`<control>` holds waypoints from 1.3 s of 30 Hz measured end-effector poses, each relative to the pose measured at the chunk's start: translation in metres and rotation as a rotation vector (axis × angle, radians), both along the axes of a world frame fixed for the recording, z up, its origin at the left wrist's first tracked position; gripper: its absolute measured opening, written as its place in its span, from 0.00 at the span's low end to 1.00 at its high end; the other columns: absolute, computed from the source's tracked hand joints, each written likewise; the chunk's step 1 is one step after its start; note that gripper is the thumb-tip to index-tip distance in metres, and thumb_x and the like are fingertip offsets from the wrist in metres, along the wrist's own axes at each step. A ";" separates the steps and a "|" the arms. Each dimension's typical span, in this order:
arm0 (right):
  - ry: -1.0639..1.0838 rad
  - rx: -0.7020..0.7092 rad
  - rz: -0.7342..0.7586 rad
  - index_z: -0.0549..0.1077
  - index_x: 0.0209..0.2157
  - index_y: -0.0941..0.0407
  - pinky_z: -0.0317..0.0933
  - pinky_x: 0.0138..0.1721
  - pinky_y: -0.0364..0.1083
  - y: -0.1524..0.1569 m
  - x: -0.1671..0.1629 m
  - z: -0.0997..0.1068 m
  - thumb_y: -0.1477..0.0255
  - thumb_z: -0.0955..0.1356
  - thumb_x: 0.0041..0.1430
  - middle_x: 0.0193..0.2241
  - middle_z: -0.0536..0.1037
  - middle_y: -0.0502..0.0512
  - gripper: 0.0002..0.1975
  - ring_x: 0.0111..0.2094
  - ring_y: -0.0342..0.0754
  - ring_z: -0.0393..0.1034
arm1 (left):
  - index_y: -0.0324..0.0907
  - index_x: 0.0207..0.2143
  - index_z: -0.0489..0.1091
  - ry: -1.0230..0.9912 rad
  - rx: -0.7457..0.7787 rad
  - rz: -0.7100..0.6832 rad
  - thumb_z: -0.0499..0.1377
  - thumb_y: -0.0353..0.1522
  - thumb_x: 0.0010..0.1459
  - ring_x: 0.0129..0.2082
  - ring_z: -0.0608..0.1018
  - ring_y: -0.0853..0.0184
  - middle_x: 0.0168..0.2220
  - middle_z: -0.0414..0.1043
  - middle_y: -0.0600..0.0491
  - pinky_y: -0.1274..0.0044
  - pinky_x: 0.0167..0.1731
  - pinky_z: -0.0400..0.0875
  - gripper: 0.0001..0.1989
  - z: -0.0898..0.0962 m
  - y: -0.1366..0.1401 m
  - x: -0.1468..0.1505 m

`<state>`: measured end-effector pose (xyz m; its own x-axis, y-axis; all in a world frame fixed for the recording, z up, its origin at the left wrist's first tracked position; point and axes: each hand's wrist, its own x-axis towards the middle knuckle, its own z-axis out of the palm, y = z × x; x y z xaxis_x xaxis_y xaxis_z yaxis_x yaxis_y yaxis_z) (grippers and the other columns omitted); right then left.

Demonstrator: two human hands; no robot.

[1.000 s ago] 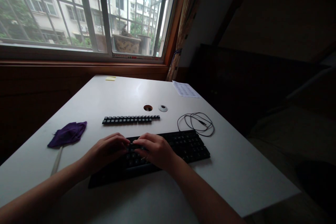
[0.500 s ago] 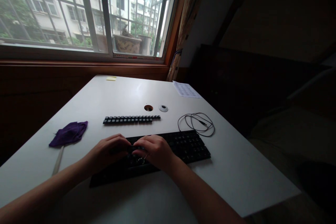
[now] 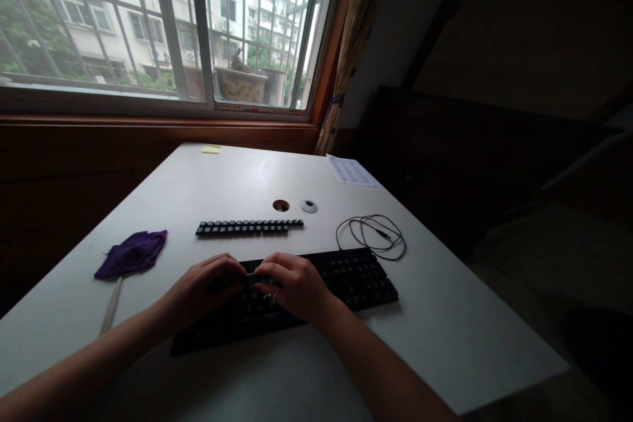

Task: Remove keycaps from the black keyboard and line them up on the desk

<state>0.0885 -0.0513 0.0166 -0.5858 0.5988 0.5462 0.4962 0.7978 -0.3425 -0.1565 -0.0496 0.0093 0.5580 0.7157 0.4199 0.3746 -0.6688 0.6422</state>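
A black keyboard (image 3: 346,277) lies at a slant on the desk under both hands. My left hand (image 3: 210,280) is closed over its left part, fingers curled and thumb beneath; whatever the fingertips pinch is hidden. My right hand (image 3: 294,280) meets it from the other side, its thumb and fingers closed near a small dark piece that I cannot make out. A thin shiny wire loop (image 3: 270,298) sticks out below the right fingers and appears held in that hand. Beyond the keyboard, loose black keycaps (image 3: 242,229) stand in two neat rows.
A coiled black cable (image 3: 370,237) lies behind the keyboard's right end. On the left rest a purple cloth (image 3: 131,254) and a pale flat stick (image 3: 111,306). The white desk (image 3: 445,330) has a round hole (image 3: 281,206) beside a grey cap (image 3: 309,206). Paper (image 3: 352,170) lies far right.
The view has shifted very slightly. The wire loop below my right fingers has turned a little; both hands stay at the same part of the keyboard.
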 end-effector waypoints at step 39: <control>-0.240 -0.268 -0.463 0.79 0.39 0.53 0.64 0.42 0.44 0.102 0.078 -0.001 0.72 0.72 0.58 0.40 0.79 0.53 0.06 0.41 0.48 0.74 | 0.44 0.44 0.73 0.216 0.205 -0.239 0.55 0.26 0.63 0.44 0.76 0.62 0.44 0.73 0.46 0.71 0.44 0.75 0.11 0.010 -0.006 0.006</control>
